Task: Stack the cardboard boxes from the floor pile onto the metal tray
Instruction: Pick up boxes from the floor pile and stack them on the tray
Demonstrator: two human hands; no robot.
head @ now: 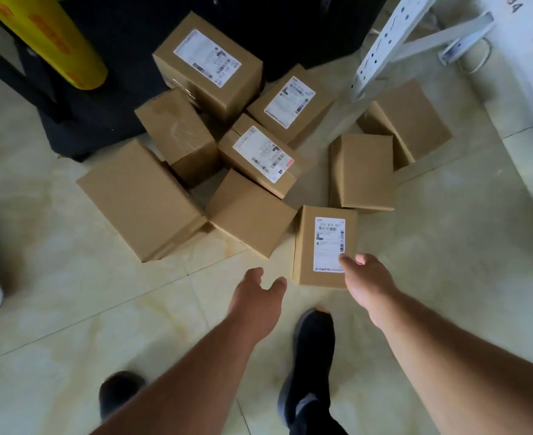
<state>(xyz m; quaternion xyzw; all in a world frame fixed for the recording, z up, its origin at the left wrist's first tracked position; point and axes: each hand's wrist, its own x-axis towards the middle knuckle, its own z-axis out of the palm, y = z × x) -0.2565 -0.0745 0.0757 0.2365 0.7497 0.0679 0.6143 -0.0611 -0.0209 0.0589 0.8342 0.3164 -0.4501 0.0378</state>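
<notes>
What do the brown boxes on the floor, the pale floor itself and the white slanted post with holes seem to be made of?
Brown boxes: matte cardboard, with folded edges and taped seams.
Pale floor: likely glossy ceramic or stone tile, with grout lines and a soft sheen.
White slanted post: probably painted metal, a thin perforated strip.

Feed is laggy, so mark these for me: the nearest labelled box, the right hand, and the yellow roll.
nearest labelled box (304, 246), head view, bare cardboard left of its label
right hand (367, 274), head view, back of the hand
yellow roll (49, 36), head view, mid-length
</notes>
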